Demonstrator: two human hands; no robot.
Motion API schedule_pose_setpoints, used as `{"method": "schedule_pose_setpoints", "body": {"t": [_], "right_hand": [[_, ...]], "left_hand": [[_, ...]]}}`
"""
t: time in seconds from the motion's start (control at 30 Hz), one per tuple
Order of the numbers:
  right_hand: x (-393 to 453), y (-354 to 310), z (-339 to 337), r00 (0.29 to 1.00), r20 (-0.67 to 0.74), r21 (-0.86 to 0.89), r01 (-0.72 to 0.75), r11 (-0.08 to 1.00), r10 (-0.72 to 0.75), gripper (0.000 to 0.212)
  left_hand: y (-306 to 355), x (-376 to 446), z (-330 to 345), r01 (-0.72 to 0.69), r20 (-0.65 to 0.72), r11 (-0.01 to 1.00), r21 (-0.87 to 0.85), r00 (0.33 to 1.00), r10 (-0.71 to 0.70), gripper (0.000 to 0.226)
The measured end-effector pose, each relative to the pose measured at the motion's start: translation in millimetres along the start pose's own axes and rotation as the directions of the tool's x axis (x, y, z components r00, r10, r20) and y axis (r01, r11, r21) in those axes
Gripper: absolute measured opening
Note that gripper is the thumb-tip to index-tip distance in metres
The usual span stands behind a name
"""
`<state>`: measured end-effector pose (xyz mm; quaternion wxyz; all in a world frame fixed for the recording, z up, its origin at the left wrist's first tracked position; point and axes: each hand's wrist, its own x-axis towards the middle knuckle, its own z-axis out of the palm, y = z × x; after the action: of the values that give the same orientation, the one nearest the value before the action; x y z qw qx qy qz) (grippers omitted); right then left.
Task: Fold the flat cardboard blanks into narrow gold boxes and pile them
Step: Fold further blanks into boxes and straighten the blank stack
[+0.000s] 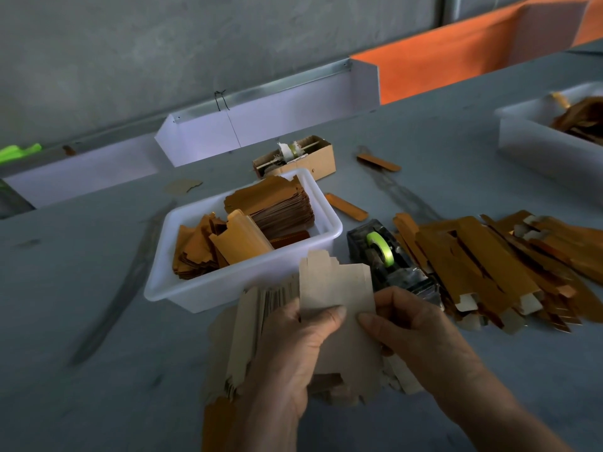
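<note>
Flat blank (336,288), brown side up, at six o'clock before the white tub (228,282): pinched by left hand (293,347) and right hand (414,334) above a held sheaf; best creased squarely along its scores, finished boxes (489,262) piled at three o'clock.

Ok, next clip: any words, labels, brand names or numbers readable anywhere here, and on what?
None can be read.
Tape dispenser: no label or brand shows.
Blank held by the left hand and right hand: plain brown, no print.
White tub: no marking.
Small carton: no legible print.
</note>
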<state>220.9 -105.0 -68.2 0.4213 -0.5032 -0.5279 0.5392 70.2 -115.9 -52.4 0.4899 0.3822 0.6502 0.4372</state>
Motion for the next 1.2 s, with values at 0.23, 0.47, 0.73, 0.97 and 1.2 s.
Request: {"method": "schedule_pose_setpoints", "body": {"t": [0.23, 0.47, 0.73, 0.97, 1.2], "right_hand": [[-8, -1, 2, 0.998, -0.034, -0.048, 0.055, 0.997, -0.057, 0.008], [-21, -3, 15, 0.979, -0.024, 0.065, 0.206, 0.976, -0.204, 0.022], [-16, 2, 12, 0.991, -0.056, -0.003, 0.126, 0.992, -0.126, 0.010], [-14, 2, 8, 0.987, -0.141, 0.064, -0.064, 0.996, 0.072, 0.052], [-14, -2, 5, 0.989, -0.002, 0.287, -0.143, 0.947, 0.150, 0.011]], "left_hand": [[3, -7, 5, -0.045, -0.058, 0.998, 0.045, 0.997, 0.048, 0.011], [8, -16, 16, -0.084, -0.077, 0.985, 0.153, 0.992, 0.096, 0.006], [11, -23, 10, -0.141, 0.153, 0.972, 0.190, 0.982, 0.113, 0.022], [13, -22, 2, -0.068, 0.286, 0.977, 0.202, 0.958, 0.007, 0.012], [12, -23, 6, -0.122, 0.208, 0.954, 0.274, 0.976, 0.065, 0.005]]}}
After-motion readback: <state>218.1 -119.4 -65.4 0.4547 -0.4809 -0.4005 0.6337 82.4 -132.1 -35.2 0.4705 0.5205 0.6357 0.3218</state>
